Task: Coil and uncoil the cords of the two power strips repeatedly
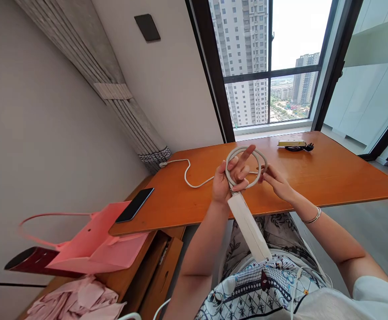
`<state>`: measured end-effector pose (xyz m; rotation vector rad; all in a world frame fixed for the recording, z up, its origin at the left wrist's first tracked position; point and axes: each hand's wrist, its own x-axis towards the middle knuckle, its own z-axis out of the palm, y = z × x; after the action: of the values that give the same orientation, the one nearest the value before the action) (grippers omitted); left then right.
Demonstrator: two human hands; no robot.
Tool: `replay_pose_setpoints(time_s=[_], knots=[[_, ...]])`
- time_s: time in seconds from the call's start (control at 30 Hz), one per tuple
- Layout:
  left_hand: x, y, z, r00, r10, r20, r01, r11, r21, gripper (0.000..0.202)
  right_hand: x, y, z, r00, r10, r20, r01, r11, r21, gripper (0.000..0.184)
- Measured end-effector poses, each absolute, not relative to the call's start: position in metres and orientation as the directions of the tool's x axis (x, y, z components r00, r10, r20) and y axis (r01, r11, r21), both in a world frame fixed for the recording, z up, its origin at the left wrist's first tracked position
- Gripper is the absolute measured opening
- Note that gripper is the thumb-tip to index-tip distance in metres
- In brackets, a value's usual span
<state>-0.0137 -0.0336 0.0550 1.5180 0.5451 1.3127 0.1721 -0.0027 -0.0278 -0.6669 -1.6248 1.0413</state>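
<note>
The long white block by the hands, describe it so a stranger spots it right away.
Find the window, then the orange-brown table below it. At the table's near side, the left hand holds a looped pale cable, and the long white block slants down from that cable. It is white, whereas the yellowish strip farther back lies on the table with a black cord.

Off-wht is shown on cord (227,169) & pwr strip (249,226). Tabletop (334,178) is coloured orange-brn, phone (134,205) blk. Bag (97,240) is seen in coral pink, cloth (74,300) in paler pink, tube (43,262) in dk red. Curtain (114,66) is coloured grey, its hem (155,154) patterned blk/wht. Garment (243,293) is printed in blue, blk & wht lattice; trousers (278,226) are patterned w/ dk leaves on grey-brn. Small block (292,143) is tinted yellow, its lead (296,148) blk.
</note>
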Motion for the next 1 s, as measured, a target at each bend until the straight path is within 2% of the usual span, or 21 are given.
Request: replay_pose_setpoints(time_s=[0.1,0.17,0.23,0.3,0.4,0.47,0.6,0.73,0.87,1.0], knots=[[-0.024,-0.036,0.061,0.205,0.809,0.551,-0.248,-0.502,0.829,0.057,0.171,-0.005,-0.048,-0.511,0.801,0.312,0.11,0.421,-0.9,0.038],[-0.033,-0.037,0.066,0.148,0.798,0.584,-0.255,-0.54,0.802,0.056,0.173,-0.009,-0.061,-0.533,0.806,0.257,0.242,0.436,-0.867,0.035],[-0.041,-0.038,0.07,0.097,0.79,0.606,-0.273,-0.564,0.779,0.054,0.176,-0.012,-0.071,-0.452,0.831,0.324,0.308,0.486,-0.818,0.032],[-0.047,-0.038,0.072,0.054,0.777,0.628,-0.284,-0.591,0.755,0.053,0.181,-0.013,-0.077,-0.296,0.833,0.467,0.325,0.548,-0.771,0.036],[-0.048,-0.038,0.072,0.032,0.753,0.657,-0.268,-0.627,0.732,0.052,0.187,-0.012,-0.077,-0.02,0.76,0.65,0.392,0.604,-0.694,0.037],[-0.046,-0.038,0.071,0.044,0.738,0.673,-0.244,-0.645,0.724,0.053,0.19,-0.013,-0.072,0.009,0.72,0.694,0.488,0.602,-0.632,0.037],[-0.039,-0.035,0.064,0.042,0.733,0.679,-0.216,-0.657,0.723,0.058,0.192,-0.022,-0.06,-0.289,0.725,0.625,0.658,0.625,-0.421,0.039],[-0.037,-0.026,0.055,0.061,0.74,0.67,-0.234,-0.642,0.73,0.056,0.191,-0.035,-0.044,-0.568,0.616,0.546,0.636,0.749,-0.184,0.038],[-0.038,-0.019,0.047,0.098,0.765,0.637,-0.232,-0.604,0.762,0.05,0.194,-0.042,-0.026,-0.659,0.513,0.55,0.59,0.806,-0.045,0.037],[-0.041,-0.017,0.039,0.211,0.751,0.626,-0.171,-0.602,0.78,0.043,0.2,-0.042,-0.006,-0.649,0.464,0.603,0.577,0.817,-0.008,0.038]])
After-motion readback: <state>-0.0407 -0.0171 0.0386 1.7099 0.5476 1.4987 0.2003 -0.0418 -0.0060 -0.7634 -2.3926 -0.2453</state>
